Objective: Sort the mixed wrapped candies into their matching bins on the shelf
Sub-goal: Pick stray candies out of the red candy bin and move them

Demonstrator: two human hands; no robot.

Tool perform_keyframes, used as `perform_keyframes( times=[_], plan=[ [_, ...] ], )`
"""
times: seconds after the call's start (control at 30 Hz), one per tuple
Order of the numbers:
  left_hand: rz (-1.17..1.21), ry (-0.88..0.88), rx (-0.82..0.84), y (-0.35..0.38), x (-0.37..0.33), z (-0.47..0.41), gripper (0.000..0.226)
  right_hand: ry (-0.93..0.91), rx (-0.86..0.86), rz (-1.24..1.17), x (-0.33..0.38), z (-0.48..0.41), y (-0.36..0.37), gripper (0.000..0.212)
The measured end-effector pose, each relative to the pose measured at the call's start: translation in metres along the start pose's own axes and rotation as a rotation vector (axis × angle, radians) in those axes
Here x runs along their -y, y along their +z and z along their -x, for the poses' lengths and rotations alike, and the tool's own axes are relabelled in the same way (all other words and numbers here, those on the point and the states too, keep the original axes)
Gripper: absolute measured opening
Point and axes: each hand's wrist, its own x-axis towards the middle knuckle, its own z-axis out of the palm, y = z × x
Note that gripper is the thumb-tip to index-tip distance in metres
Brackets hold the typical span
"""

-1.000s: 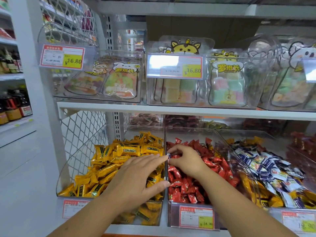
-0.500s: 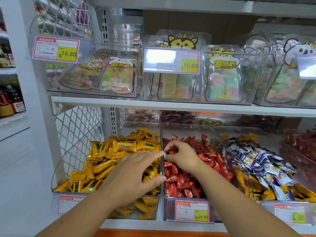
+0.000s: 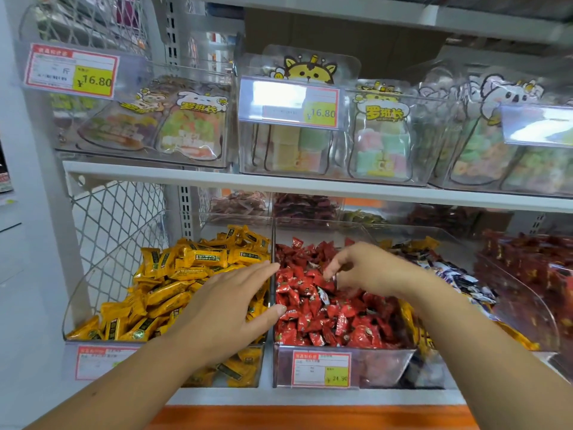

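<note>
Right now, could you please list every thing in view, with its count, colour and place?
upper shelf: one, white, across the middle
lower shelf: one, white, at the bottom
clear bins: four in front, clear, on lower shelf
yellow candies: many, yellow, leftmost bin
red candies: many, red, second bin
mixed candies: many, blue-white and yellow, third bin
dark red packets: many, dark red, fourth bin
sweet bags: several, pastel, along upper shelf
price tags: at least four, white with yellow, bin fronts
wire mesh: one, white, left of yellow candies
left hand: one, flat on yellow candies
right hand: one, fingers curled over red candies; grip unclear
</note>
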Motion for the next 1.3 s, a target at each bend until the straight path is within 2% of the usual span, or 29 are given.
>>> perform_keyframes(
  times=[0.07,0.13,0.17,0.3,0.43,0.5,0.57,0.63,0.7,0.77,0.8,0.9,1.0,1.17,1.3],
  plan=[
    [0.015,-0.001,0.003,0.001,0.000,-0.001,0.075,-0.014,0.069,0.156,-0.002,-0.002,0.015,0.033],
    [0.016,0.001,0.002,0.001,0.001,-0.001,0.077,-0.044,0.072,0.269,-0.003,-0.006,0.029,0.051],
    [0.017,0.000,0.001,0.002,0.001,-0.001,0.076,-0.056,0.056,0.284,-0.003,-0.008,0.035,0.053],
    [0.037,-0.011,0.010,0.005,0.003,-0.001,0.077,-0.055,-0.042,0.188,-0.010,-0.012,0.041,0.036],
    [0.060,-0.017,0.016,0.002,0.001,-0.001,0.072,-0.068,-0.106,0.065,-0.019,-0.003,0.027,0.033],
    [0.084,-0.024,0.026,0.002,0.000,-0.002,0.070,-0.072,-0.211,0.021,-0.026,0.001,0.015,0.031],
    [0.099,-0.023,0.018,0.003,0.001,-0.005,0.074,-0.054,-0.395,0.022,-0.036,0.006,-0.004,0.032],
    [0.106,-0.018,0.011,0.005,0.002,-0.007,0.079,0.019,-0.571,0.035,-0.052,0.013,-0.023,0.033],
    [0.120,-0.023,0.007,0.008,0.001,-0.008,0.080,0.146,-0.638,0.106,-0.072,0.020,-0.037,0.035],
    [0.129,-0.026,-0.002,0.008,0.000,-0.008,0.080,0.259,-0.608,0.339,-0.083,0.026,-0.041,0.038],
    [0.133,-0.026,-0.005,0.008,-0.002,-0.008,0.080,0.251,-0.605,0.401,-0.080,0.026,-0.039,0.038],
    [0.152,-0.036,0.012,0.006,-0.003,-0.007,0.072,0.036,-0.550,0.228,-0.036,0.010,-0.022,0.035],
    [0.182,-0.041,0.030,0.005,-0.001,-0.007,0.067,-0.088,-0.351,0.156,0.002,-0.030,0.006,0.034],
    [0.196,-0.034,0.055,0.003,0.003,-0.009,0.069,0.090,-0.136,0.377,-0.015,-0.082,0.038,0.038],
    [0.196,-0.037,0.061,0.003,0.005,-0.009,0.071,0.068,-0.081,0.373,-0.020,-0.093,0.046,0.040]
  ],
)
